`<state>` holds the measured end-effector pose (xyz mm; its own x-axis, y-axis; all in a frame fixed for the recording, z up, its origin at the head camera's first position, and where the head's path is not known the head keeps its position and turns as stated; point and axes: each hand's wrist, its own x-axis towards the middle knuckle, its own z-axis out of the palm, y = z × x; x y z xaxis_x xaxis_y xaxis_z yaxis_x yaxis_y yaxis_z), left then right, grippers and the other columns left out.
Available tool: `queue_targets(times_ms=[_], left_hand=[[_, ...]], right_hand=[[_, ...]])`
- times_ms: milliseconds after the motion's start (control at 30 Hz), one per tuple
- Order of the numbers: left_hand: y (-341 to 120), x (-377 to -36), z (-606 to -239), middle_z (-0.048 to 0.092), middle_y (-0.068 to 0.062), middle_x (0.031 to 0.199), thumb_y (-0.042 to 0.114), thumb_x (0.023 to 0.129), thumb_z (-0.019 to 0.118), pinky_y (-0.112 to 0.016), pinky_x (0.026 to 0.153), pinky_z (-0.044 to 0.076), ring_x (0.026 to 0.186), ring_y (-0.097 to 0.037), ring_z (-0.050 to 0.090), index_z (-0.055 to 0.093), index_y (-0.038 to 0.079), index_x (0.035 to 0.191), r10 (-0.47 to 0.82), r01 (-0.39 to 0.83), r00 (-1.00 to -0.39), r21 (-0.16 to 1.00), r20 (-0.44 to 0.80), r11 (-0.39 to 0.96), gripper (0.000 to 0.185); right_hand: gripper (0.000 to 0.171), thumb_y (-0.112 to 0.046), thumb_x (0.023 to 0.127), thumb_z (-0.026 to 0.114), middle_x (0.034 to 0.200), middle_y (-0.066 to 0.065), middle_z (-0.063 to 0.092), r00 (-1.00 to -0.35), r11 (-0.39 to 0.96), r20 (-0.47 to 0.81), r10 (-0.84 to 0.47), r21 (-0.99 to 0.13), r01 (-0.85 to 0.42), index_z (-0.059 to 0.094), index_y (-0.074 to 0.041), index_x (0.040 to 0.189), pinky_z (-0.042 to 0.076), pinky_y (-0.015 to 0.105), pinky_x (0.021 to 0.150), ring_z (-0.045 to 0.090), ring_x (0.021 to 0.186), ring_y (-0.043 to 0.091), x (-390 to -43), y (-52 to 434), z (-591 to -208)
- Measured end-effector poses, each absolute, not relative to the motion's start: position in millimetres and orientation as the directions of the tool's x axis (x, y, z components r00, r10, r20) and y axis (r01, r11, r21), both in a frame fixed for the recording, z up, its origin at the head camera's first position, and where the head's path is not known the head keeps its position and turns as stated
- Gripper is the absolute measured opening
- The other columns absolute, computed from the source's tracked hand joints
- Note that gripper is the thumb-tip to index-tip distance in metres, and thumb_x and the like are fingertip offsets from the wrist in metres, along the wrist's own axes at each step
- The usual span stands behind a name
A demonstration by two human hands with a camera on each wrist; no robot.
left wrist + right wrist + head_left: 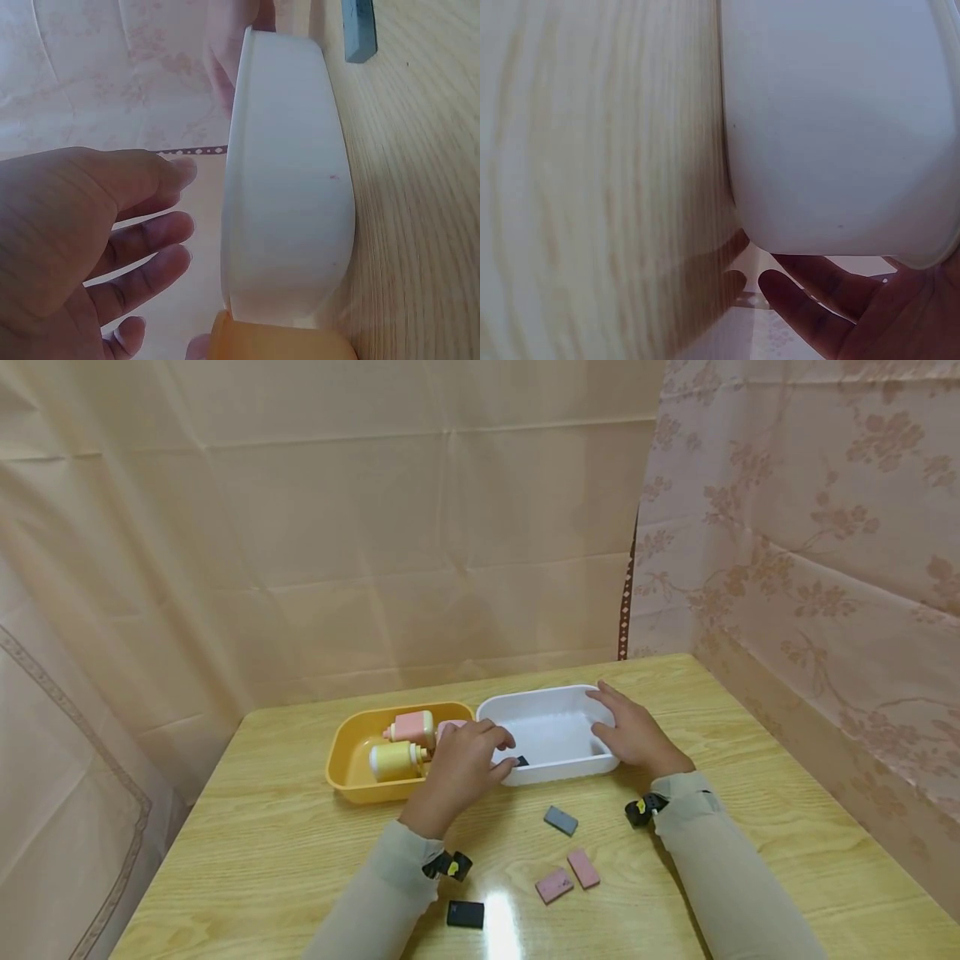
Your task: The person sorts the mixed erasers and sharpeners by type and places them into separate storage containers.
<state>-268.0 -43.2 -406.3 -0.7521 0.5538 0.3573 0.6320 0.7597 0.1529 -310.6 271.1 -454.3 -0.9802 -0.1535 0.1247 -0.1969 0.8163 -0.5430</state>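
Note:
My left hand (pixel 468 760) hovers over the left end of a white tray (pixel 555 769), fingers loosely bent. In the left wrist view, that hand (pixel 97 232) shows nothing between thumb and fingers. Just past its thumb, a small black piece (pixel 522 761) lies inside the tray. My right hand (pixel 633 731) grips the tray's right end, thumb over the rim. From the right wrist, its fingers (pixel 806 307) reach down outside the white wall. Left of the tray, a yellow tray (pixel 360 793) holds a pink bottle (pixel 412 728) and a yellow bottle (pixel 393 762).
On the wooden table (pixel 247 835), a grey block (pixel 561 820) and two pink blocks, one nearer (pixel 554 886) and one farther (pixel 583 867), lie in front of the white tray. A black block (pixel 466 914) sits by the left sleeve. Curtains (pixel 420 568) hang behind.

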Motion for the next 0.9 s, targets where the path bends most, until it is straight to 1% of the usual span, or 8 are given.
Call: queue_targets(times_ms=[300, 500, 600, 667, 800, 900], left_hand=[[-36, -261, -406, 0.073, 0.009, 0.099, 0.039, 0.093, 0.077, -0.034, 0.077, 0.043, 0.089, -0.011, 0.066, 0.078, 0.023, 0.106, 0.602, 0.669, -0.72, 0.118, 0.345, 0.734, 0.021], [-30, -255, -406, 0.073, 0.009, 0.103, 0.038, 0.093, 0.077, -0.034, 0.081, 0.046, 0.094, -0.01, 0.066, 0.078, 0.022, 0.11, 0.64, 0.698, -0.705, 0.143, 0.306, 0.701, 0.023], [-27, -253, -407, 0.072, 0.009, 0.103, 0.038, 0.093, 0.077, -0.034, 0.081, 0.049, 0.092, -0.009, 0.066, 0.078, 0.023, 0.109, 0.656, 0.711, -0.69, 0.119, 0.305, 0.693, 0.022], [-25, -251, -408, 0.071, 0.009, 0.102, 0.038, 0.093, 0.077, -0.031, 0.078, 0.051, 0.088, -0.009, 0.066, 0.077, 0.023, 0.108, 0.666, 0.719, -0.681, 0.106, 0.304, 0.687, 0.021], [-23, -247, -409, 0.07, 0.008, 0.101, 0.036, 0.092, 0.078, -0.023, 0.067, 0.051, 0.079, -0.006, 0.063, 0.076, 0.021, 0.108, 0.685, 0.731, -0.673, 0.11, 0.278, 0.674, 0.021], [-20, -244, -410, 0.07, 0.007, 0.102, 0.035, 0.092, 0.079, -0.02, 0.065, 0.051, 0.079, -0.004, 0.064, 0.076, 0.021, 0.11, 0.697, 0.736, -0.672, 0.127, 0.248, 0.665, 0.023]], right_hand=[[0.061, -0.021, 0.102, 0.056, 0.173, 0.016, 0.017, -0.981, 0.813, 0.118, -0.152, -0.55, -0.192, 0.038, -0.013, 0.16, 0.022, 0.068, 0.12, 0.023, 0.154, 0.048, -312, 270, -454], [0.061, -0.021, 0.103, 0.056, 0.173, 0.015, 0.017, -0.981, 0.812, 0.124, -0.15, -0.551, -0.194, 0.037, -0.014, 0.161, 0.023, 0.068, 0.12, 0.023, 0.155, 0.047, -310, 271, -454], [0.061, -0.021, 0.103, 0.056, 0.173, 0.014, 0.017, -0.982, 0.812, 0.119, -0.147, -0.553, -0.188, 0.037, -0.014, 0.161, 0.023, 0.068, 0.12, 0.023, 0.155, 0.047, -310, 271, -454], [0.061, -0.021, 0.103, 0.056, 0.173, 0.014, 0.016, -0.983, 0.811, 0.116, -0.145, -0.555, -0.185, 0.037, -0.014, 0.161, 0.023, 0.067, 0.12, 0.023, 0.155, 0.047, -310, 271, -454], [0.061, -0.021, 0.102, 0.056, 0.173, 0.014, 0.017, -0.984, 0.81, 0.114, -0.14, -0.558, -0.18, 0.038, -0.014, 0.16, 0.022, 0.067, 0.12, 0.023, 0.155, 0.046, -309, 270, -453], [0.061, -0.021, 0.102, 0.056, 0.173, 0.014, 0.016, -0.984, 0.81, 0.114, -0.138, -0.559, -0.178, 0.038, -0.013, 0.16, 0.023, 0.067, 0.12, 0.023, 0.155, 0.046, -309, 270, -453]])
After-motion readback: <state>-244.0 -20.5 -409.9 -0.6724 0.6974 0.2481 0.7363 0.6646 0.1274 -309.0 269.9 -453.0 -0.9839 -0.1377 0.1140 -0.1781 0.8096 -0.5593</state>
